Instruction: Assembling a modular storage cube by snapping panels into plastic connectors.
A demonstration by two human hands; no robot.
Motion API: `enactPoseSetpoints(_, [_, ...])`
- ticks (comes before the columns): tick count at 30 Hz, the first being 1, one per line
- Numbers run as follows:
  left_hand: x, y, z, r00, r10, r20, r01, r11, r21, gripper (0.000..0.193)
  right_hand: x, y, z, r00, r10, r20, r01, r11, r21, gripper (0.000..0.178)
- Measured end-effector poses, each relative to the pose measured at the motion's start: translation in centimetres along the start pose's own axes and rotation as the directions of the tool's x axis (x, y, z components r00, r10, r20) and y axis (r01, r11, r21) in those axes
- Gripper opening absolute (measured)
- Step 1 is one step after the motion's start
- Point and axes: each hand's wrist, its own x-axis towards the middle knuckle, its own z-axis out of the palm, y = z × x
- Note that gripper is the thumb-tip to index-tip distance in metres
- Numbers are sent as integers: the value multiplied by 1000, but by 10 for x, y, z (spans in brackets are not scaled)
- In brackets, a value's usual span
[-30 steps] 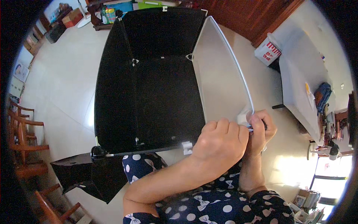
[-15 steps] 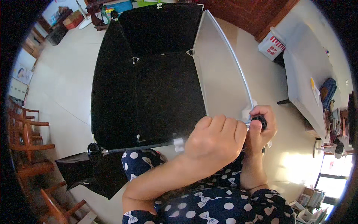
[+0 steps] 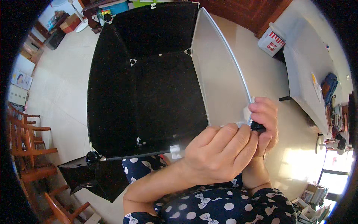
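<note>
A large open box (image 3: 167, 89) with black fabric walls stands before me, and a translucent whitish panel (image 3: 218, 71) forms its right side. At its near right corner my right hand (image 3: 266, 119) is closed around a black corner connector (image 3: 257, 126). Against that connector, my left hand (image 3: 223, 151) has its fingers pinched together beside the panel's lower end; whatever lies between them is hidden. A white clip (image 3: 175, 151) sits on the near rod, left of my left hand. Another round black connector (image 3: 92, 158) marks the near left corner.
Black sheet material (image 3: 97, 179) lies below the near left corner. Wooden chairs (image 3: 31, 145) stand at the left, and a grey-white table (image 3: 307, 74) is at the right. Beyond it are a white and red container (image 3: 271, 41) and a brown door (image 3: 238, 13).
My left hand has turned from a knuckles-up fist into a pinch, slightly lower at the corner. My right hand's fingers have shifted around the connector. The box sits slightly farther left in view.
</note>
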Motion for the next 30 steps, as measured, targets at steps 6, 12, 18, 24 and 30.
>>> enactPoseSetpoints(6, [0,15,13,973,65,-221,-110,974,-199,27,-2,7,11,981,49,-188,0,968,252,57])
enactPoseSetpoints(12, [-22,10,12,965,177,-192,-234,912,-337,29,22,3,1,998,6,68,-36,893,449,66])
enactPoseSetpoints(18, [-28,4,18,966,199,-168,-251,881,-400,32,45,23,-7,980,-60,188,-56,828,558,67])
enactPoseSetpoints(24, [-42,4,36,978,196,-68,-205,866,-455,36,25,20,8,982,32,187,-123,860,496,69])
enactPoseSetpoints(30, [-65,24,74,893,305,331,-145,891,-429,34,28,19,2,982,-11,190,-80,881,466,63])
